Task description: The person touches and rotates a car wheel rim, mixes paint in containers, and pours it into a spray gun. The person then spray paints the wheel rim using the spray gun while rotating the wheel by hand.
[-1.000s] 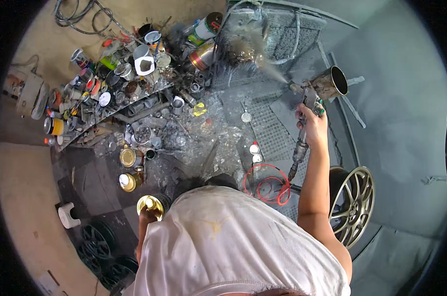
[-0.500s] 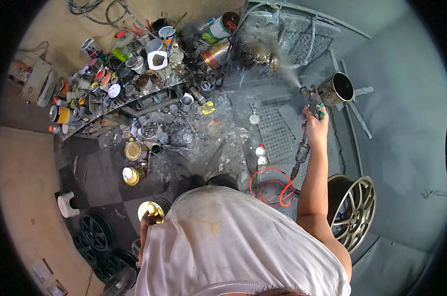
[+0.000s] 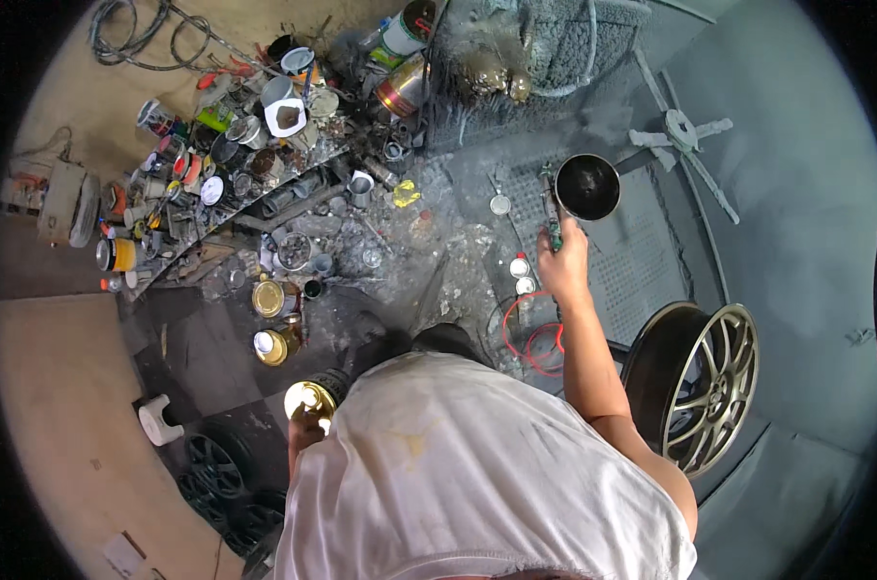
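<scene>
My right hand (image 3: 564, 263) is wrapped round the handle of a spray gun (image 3: 553, 208). Its open, round metal cup (image 3: 587, 188) faces up, with a dark inside. I see no mist at the nozzle. Down at my left side, my left hand (image 3: 306, 428) has its fingers on the gold top of a metal can (image 3: 315, 394); the shirt hides part of that arm. A red coiled hose (image 3: 533, 350) lies below the gun, partly behind my right forearm.
To my right stands a bronze spoked wheel (image 3: 714, 391). A cluttered bench (image 3: 235, 208) of paint tins fills the far left. Gold-lidded cans (image 3: 268, 297) stand on the floor near several dark wheels (image 3: 214, 464). A white stool-like piece (image 3: 158, 420) sits by the left wall.
The spray gun has come nearer and to the left, its cup now facing up toward me. Spray that left the nozzle earlier is gone. My left hand stays on the can.
</scene>
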`<action>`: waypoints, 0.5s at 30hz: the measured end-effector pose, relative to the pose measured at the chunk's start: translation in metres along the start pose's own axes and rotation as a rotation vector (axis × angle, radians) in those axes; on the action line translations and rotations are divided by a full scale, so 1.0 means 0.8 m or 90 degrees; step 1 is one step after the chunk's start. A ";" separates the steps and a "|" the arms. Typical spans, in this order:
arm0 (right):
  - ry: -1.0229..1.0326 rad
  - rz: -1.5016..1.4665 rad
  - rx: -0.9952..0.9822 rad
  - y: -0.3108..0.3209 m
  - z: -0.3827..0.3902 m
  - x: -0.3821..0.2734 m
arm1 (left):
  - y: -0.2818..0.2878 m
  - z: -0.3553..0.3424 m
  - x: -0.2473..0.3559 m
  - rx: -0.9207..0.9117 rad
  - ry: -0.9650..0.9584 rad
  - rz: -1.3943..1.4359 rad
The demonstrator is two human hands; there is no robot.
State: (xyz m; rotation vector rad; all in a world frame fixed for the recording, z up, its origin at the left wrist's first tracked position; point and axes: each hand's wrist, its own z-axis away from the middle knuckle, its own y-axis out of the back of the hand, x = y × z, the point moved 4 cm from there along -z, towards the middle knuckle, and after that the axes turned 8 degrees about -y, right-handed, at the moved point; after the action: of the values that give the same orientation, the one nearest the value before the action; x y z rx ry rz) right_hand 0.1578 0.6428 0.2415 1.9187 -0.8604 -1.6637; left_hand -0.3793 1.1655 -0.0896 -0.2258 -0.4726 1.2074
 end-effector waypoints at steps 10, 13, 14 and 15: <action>-0.013 -0.137 -0.225 -0.048 0.080 0.039 | -0.082 0.054 0.007 0.170 -0.161 -0.296; -0.074 -0.151 -0.250 -0.049 0.072 0.041 | -0.099 0.069 0.015 0.219 -0.077 -0.269; -0.061 -0.141 -0.283 -0.052 0.076 0.041 | -0.111 0.073 0.016 0.212 -0.044 -0.232; -0.043 -0.134 -0.317 -0.059 0.080 0.037 | -0.107 0.073 0.018 0.215 -0.047 -0.234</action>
State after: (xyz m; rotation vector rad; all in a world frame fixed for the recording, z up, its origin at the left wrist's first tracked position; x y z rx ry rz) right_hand 0.1049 0.6581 0.1774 1.6503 -0.2306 -1.8557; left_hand -0.3302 1.1445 0.0010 0.1895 -0.3484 0.9169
